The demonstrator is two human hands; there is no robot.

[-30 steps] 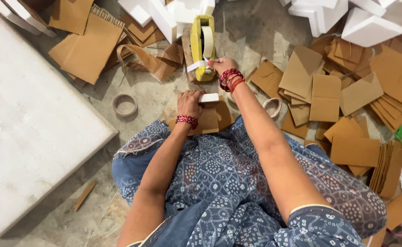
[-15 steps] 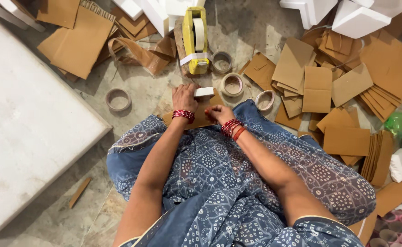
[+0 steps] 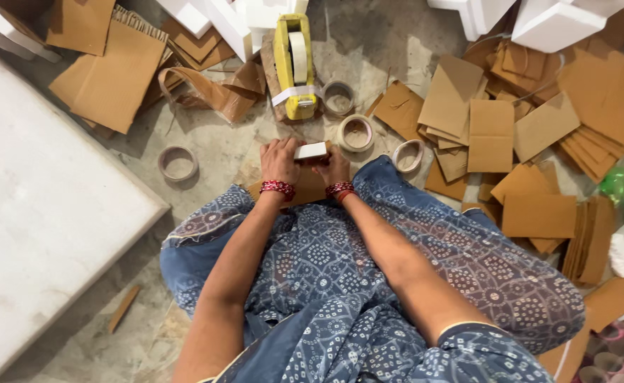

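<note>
Small white block (image 3: 311, 150) sits on the floor just in front of my knees, on a brown cardboard piece (image 3: 305, 186). My left hand (image 3: 279, 160) and my right hand (image 3: 334, 169) are both closed on it, one at each end. I think I should press evenly and keep the block flat so it does not slip. The yellow tape dispenser (image 3: 295, 65) lies just beyond, with empty tape rings (image 3: 355, 132) beside it. A moment ago my right hand was lower, near my knee; now it has come up to the block.
</note>
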